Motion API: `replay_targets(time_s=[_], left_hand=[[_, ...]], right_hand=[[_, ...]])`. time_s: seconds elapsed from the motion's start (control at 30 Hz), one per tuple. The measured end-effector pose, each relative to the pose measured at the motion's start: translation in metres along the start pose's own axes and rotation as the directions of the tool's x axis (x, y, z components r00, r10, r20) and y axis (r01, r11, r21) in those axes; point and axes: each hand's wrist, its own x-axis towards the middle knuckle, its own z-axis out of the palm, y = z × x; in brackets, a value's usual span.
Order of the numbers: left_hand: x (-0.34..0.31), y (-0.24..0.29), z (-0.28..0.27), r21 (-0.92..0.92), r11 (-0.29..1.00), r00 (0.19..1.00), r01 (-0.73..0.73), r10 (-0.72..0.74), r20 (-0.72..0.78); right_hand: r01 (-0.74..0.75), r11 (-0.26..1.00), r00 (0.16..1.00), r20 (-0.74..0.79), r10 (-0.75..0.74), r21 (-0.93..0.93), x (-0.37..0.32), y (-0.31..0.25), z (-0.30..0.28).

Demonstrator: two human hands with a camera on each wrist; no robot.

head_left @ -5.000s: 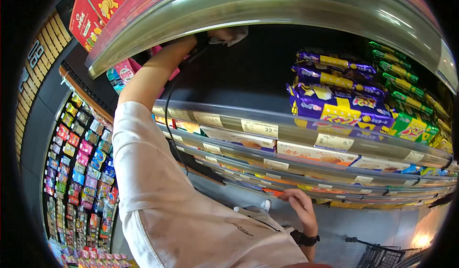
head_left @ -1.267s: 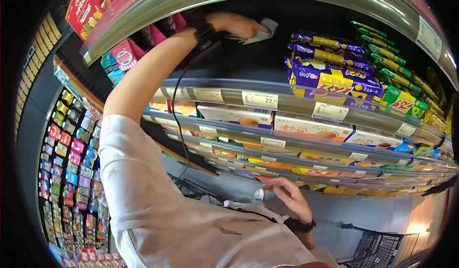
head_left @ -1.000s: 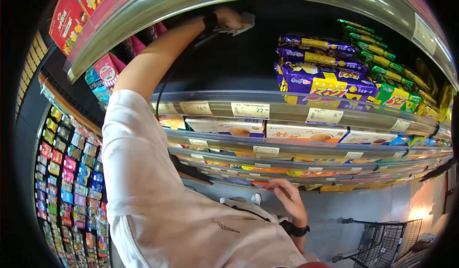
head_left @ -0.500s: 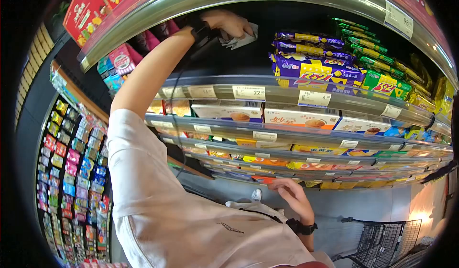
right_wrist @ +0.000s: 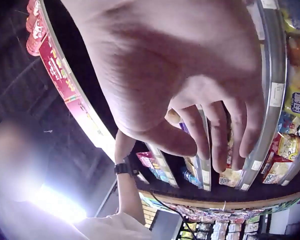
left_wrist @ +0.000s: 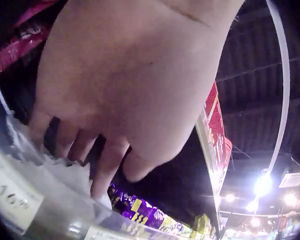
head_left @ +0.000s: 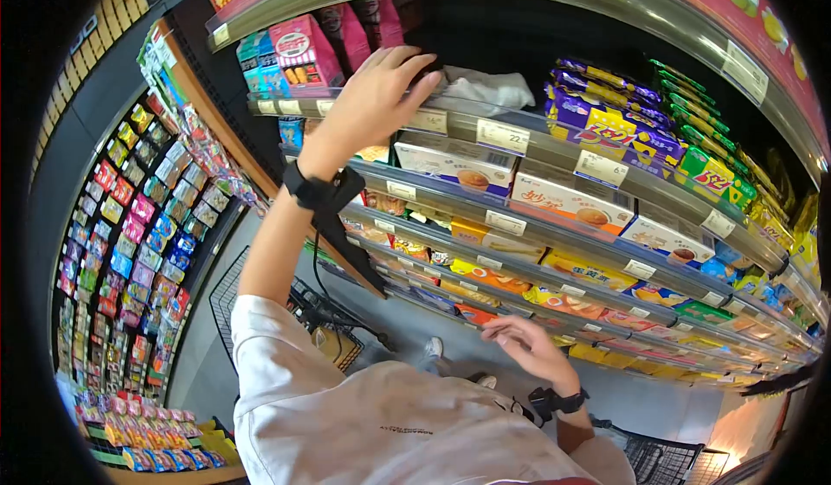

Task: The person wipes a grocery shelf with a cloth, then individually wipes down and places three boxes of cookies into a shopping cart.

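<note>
My left hand (head_left: 381, 93) is raised at the front edge of the upper shelf (head_left: 450, 121), its fingers loosely extended. A crumpled white cloth (head_left: 486, 90) lies on that shelf just right of the fingertips. In the left wrist view the fingers (left_wrist: 110, 162) point down behind the shelf's clear front strip, and the cloth (left_wrist: 60, 185) overlaps them there. My right hand (head_left: 530, 348) hangs low in front of the lower shelves, fingers loosely bent with nothing in them. The right wrist view shows its palm (right_wrist: 165, 70) and relaxed fingers.
Pink bags (head_left: 305, 52) stand left of the cloth; purple biscuit packs (head_left: 610, 126) and green ones (head_left: 714, 173) stand right. Boxed goods (head_left: 567, 203) fill the shelf below. A black cart (head_left: 227, 299) stands at left, with a cable (head_left: 322, 281) hanging near my left arm.
My left hand wiped about deep on the upper shelf with the cloth gripped. It has since come forward and left to the shelf edge, letting go of the cloth. The right hand stays low.
</note>
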Motion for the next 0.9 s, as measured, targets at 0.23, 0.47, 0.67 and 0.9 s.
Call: replay_targets(time_s=[0.23, 0.47, 0.67, 0.9], left_hand=[[-0.053, -0.035, 0.023, 0.032, 0.995, 0.968, 0.093, -0.083, -0.236], [-0.08, -0.076, 0.04, -0.099, 0.993, 0.926, 0.066, -0.098, -0.365], [-0.092, -0.099, 0.058, -0.139, 0.99, 0.901, 0.004, -0.064, -0.428], [-0.094, -0.104, 0.068, -0.236, 0.971, 0.868, -0.047, -0.078, -0.49]], right_hand=[[0.202, 0.961, 0.912, -0.322, -0.256, -0.19, 0.053, -0.109, 0.01], [0.272, 0.663, 0.683, -0.345, -0.644, -0.698, 0.155, -0.184, 0.043], [-0.17, 0.446, 0.729, -0.417, -0.542, -0.879, 0.227, -0.222, 0.016], [-0.184, 0.282, 0.926, -0.262, -0.272, -0.942, 0.289, -0.24, 0.031]])
